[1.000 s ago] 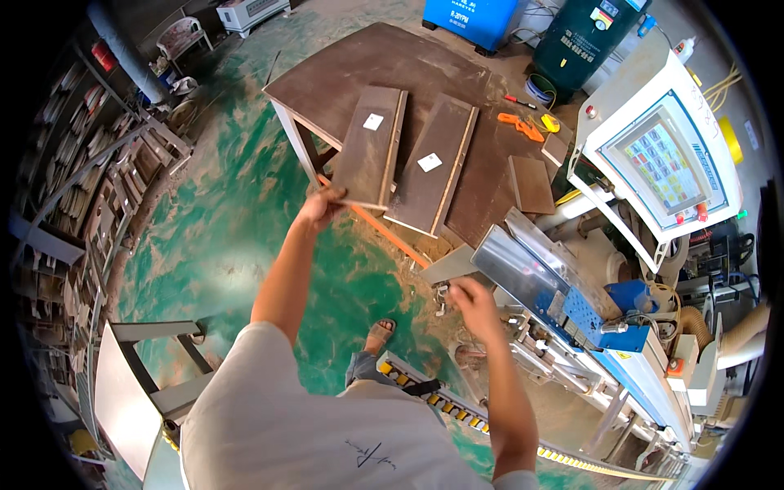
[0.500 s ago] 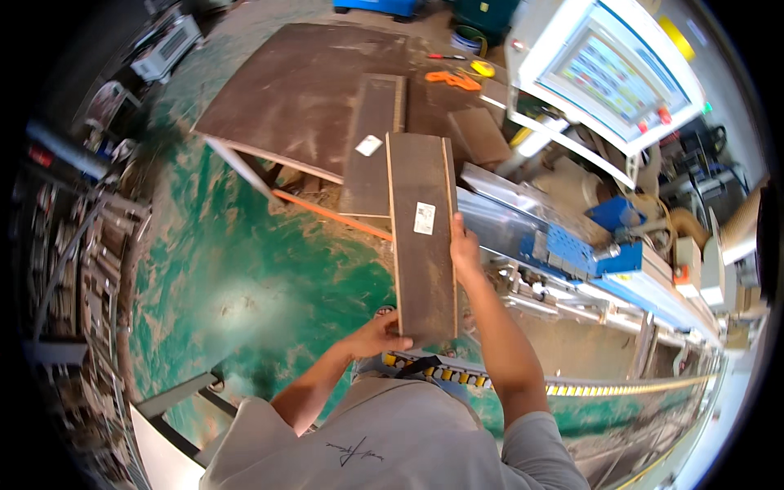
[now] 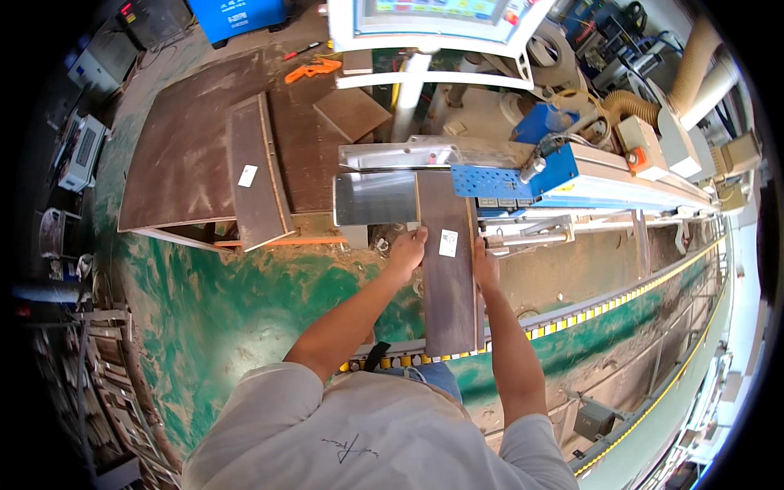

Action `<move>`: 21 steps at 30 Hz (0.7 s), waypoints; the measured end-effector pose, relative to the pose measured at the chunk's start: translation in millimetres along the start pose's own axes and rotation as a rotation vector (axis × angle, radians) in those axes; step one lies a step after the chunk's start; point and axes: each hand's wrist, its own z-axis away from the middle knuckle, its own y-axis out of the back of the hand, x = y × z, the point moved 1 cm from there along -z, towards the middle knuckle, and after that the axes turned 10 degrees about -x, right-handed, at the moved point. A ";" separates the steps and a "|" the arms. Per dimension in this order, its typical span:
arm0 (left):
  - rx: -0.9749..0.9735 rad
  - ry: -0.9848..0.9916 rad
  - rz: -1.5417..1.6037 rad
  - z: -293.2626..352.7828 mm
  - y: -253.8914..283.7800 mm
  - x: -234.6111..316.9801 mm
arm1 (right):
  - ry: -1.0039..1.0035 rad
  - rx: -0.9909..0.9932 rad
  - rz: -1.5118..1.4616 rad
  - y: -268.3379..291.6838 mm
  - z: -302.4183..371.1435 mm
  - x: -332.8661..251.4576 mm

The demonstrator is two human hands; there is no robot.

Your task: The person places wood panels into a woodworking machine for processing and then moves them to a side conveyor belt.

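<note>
A long dark brown board (image 3: 449, 302) with a white label and pale edges is held between my two hands. My left hand (image 3: 407, 251) grips its left edge near the middle. On the opposite edge my right hand (image 3: 487, 266) is closed, fingers partly hidden by the board. The board's far end lies over the shiny metal plate (image 3: 376, 200) of a machine, right beside a blue perforated plate (image 3: 490, 181). Its near end reaches back toward my waist, above a yellow-and-white strip (image 3: 563, 327).
A second labelled board (image 3: 255, 175) lies on a brown table (image 3: 180, 155) at the left, with an orange tool (image 3: 313, 70) and a small brown panel (image 3: 353, 113). A control screen (image 3: 441, 20) on a white frame stands ahead. A hose (image 3: 633, 104) and ducts are at the right.
I have turned right toward the machine, and the board has moved forward onto its metal plate. My left hand has shifted from the board's near end up its left edge.
</note>
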 end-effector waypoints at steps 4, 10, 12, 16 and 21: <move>-0.019 0.200 0.383 -10.4 -26.0 19.0 | -0.040 -0.130 -0.069 25.1 -25.6 12.2; 0.121 0.149 0.047 -14.8 -45.2 27.6 | 0.167 -0.160 -0.244 37.9 -41.2 27.4; 0.118 0.182 -0.028 -18.3 -54.9 33.1 | 0.217 -0.155 -0.278 43.8 -50.6 34.4; 0.109 0.148 0.027 -35.8 -99.6 29.8 | 0.200 -0.145 -0.251 83.2 -70.4 61.5; 0.098 0.118 0.139 -59.2 -161.6 33.1 | 0.206 -0.121 -0.285 133.0 -96.6 97.6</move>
